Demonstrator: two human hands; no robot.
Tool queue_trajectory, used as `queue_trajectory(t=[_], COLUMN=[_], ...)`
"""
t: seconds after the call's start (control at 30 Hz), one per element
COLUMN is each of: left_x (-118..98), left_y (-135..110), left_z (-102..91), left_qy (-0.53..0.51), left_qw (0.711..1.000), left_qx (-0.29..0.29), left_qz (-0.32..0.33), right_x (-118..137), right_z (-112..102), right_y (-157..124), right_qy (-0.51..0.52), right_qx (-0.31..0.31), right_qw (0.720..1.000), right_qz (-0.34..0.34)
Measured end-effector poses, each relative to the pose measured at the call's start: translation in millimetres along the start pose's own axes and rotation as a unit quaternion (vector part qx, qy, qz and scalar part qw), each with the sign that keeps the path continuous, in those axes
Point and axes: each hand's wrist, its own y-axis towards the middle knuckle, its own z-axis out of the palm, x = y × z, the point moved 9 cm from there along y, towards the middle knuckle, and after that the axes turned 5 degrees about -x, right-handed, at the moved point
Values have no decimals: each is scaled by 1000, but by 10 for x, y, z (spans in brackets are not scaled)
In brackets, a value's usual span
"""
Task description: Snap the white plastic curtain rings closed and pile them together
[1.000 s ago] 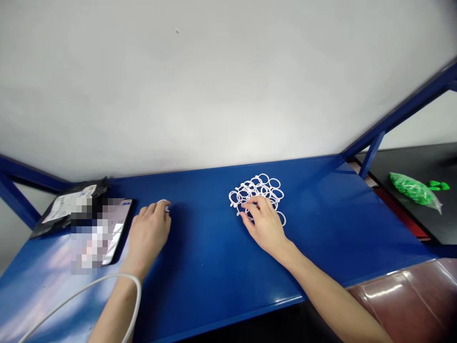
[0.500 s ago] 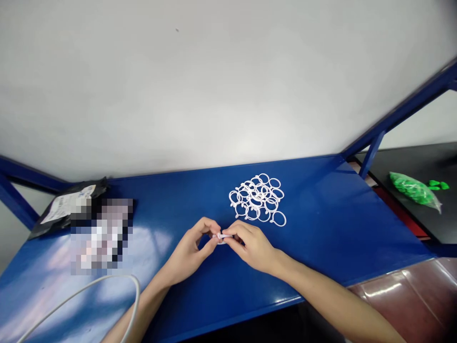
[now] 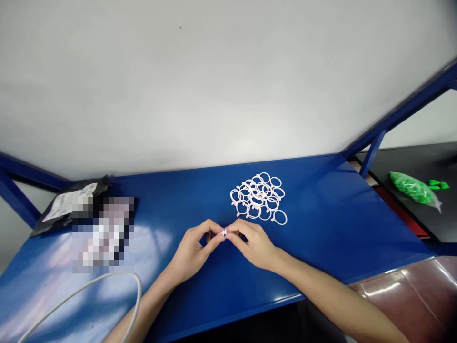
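My left hand [image 3: 194, 250] and my right hand [image 3: 255, 243] meet over the middle of the blue table [image 3: 321, 224]. Both pinch one small white ring piece [image 3: 224, 232] between thumb and fingertips. Most of that piece is hidden by the fingers. Just beyond my right hand lies a loose pile of white plastic rings [image 3: 259, 197], flat on the table and apart from both hands.
A black packet with a white label [image 3: 67, 205] and a blurred flat object [image 3: 103, 233] lie at the left. A white cable [image 3: 89, 290] curves by my left forearm. A green bag [image 3: 414, 188] rests on a dark surface at the far right.
My left hand came in from the left and my right hand drew back from the ring pile. They now meet at the centre, pinching a small white piece and pressing closer together.
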Motion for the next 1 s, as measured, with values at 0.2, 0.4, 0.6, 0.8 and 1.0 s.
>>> queue_trajectory(t=[0.2,0.4,0.6,0.8,1.0], left_x=[-106,-263,-307,-309,-186], left_y=[-7,-118,-194,-136,-24], left_z=[-61,-63,-8,12,-38], left_qy=[55,75,153,195,316], left_qw=[995,968,939,929,909], left_qx=[-48,-118,-125,-86,-84], left_qz=[65,208,280,302,260], right_x=[53,166,143,126,180], right_z=[68,136,249,233,-180], right_y=[-6,-66,-122,-77,47], right_qy=[-115,-219,-295,-310,-296], right_qx=[21,19,69,56,-68], right_qw=[991,966,943,939,946], right_qz=[-68,-136,-138,-140,-113])
